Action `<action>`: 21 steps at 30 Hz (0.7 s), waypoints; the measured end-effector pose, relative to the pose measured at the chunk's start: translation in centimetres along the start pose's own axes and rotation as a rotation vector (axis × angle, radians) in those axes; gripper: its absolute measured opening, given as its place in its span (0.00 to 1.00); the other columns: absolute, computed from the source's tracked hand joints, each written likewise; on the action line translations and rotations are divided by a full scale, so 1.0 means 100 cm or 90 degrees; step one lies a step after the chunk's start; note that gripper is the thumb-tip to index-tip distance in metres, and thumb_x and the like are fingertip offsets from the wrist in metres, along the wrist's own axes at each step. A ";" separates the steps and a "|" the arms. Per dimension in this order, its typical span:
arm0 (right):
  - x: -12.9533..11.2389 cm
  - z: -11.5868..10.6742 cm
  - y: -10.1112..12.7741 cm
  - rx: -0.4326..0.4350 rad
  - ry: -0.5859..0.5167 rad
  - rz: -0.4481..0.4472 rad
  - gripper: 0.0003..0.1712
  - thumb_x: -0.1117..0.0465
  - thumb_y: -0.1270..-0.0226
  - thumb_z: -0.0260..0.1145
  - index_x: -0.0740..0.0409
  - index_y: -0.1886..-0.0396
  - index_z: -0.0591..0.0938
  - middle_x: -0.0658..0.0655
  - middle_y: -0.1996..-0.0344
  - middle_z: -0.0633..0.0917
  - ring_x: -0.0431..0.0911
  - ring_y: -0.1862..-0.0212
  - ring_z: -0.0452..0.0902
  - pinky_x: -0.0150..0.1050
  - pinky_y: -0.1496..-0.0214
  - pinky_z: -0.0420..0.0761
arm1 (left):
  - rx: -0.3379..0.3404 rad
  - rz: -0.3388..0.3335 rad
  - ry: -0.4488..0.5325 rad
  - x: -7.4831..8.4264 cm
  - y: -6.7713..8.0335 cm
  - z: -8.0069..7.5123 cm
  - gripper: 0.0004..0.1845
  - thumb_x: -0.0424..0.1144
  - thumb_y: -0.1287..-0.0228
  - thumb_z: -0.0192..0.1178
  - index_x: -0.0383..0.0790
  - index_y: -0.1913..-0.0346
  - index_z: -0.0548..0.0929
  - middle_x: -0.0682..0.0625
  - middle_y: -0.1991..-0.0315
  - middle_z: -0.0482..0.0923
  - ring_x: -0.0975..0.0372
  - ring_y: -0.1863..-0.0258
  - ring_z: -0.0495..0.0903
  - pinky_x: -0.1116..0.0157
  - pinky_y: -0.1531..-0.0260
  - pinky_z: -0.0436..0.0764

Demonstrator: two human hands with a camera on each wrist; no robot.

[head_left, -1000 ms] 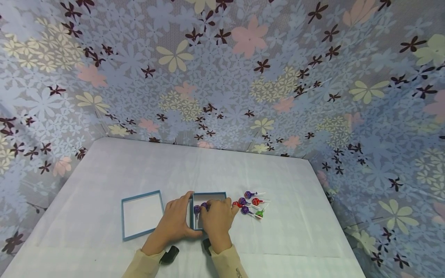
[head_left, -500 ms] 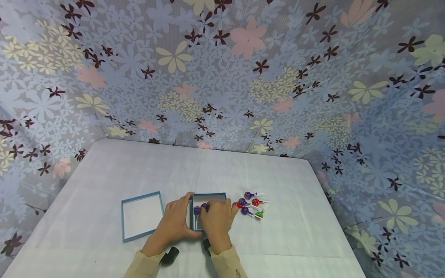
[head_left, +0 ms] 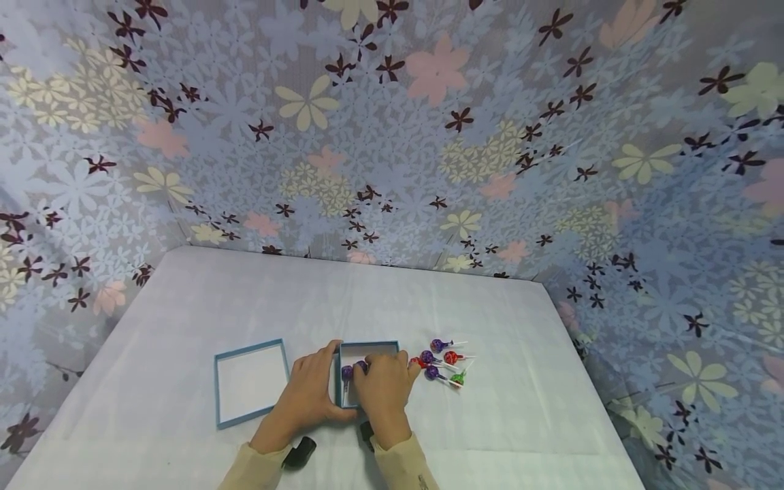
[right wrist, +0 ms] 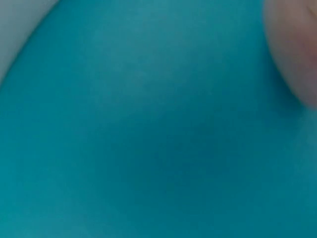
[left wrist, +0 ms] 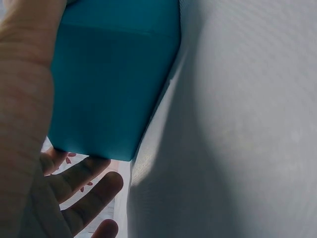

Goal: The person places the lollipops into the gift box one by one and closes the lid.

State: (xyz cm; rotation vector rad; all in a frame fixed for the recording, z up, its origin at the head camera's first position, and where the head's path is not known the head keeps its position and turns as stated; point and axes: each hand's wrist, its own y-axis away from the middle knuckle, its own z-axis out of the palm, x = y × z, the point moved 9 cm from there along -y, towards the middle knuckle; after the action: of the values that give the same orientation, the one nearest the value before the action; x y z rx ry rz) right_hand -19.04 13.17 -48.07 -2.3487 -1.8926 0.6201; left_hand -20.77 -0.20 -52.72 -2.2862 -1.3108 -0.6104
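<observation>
While your left hand (head_left: 309, 388) clamps the box (left wrist: 99, 89), two lollipops (head_left: 347, 372) show inside; can't tell if your right hand (head_left: 384, 386) pinches one; loose candies (head_left: 432, 373), three o'clock, not in yet.

I count one blue box (left wrist: 106, 94), one shallow blue-rimmed tray (head_left: 252, 382), two purple lollipops (head_left: 347, 373) visible inside the box, and, out on my one bench (head_left: 520, 408), three more purple lollipops (head_left: 437, 345), two red lollipops (head_left: 450, 357) and one green lollipop (head_left: 457, 378).
</observation>
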 end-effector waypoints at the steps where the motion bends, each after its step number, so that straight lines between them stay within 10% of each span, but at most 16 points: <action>1: 0.000 -0.001 0.000 0.006 -0.005 -0.004 0.08 0.49 0.47 0.76 0.48 0.75 0.91 0.52 0.76 0.87 0.53 0.64 0.72 0.53 0.58 0.63 | -0.001 -0.001 0.003 0.000 0.001 0.000 0.73 0.74 0.73 0.77 0.40 0.23 0.57 0.43 0.34 0.73 0.49 0.39 0.75 0.43 0.38 0.67; 21: 0.013 -0.055 0.000 0.010 -0.215 -0.029 0.11 0.51 0.45 0.79 0.49 0.64 0.92 0.45 0.67 0.91 0.44 0.66 0.69 0.54 0.57 0.56 | 0.003 0.005 0.004 0.002 0.004 -0.001 0.73 0.72 0.71 0.78 0.39 0.22 0.55 0.40 0.31 0.70 0.45 0.36 0.73 0.41 0.36 0.66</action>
State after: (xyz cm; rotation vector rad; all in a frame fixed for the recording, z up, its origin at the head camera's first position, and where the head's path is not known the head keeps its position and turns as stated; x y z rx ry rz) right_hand -16.93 15.48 -43.38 -2.3016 -2.0489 1.0817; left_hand -20.39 -0.31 -52.60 -2.2827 -1.2986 -0.6116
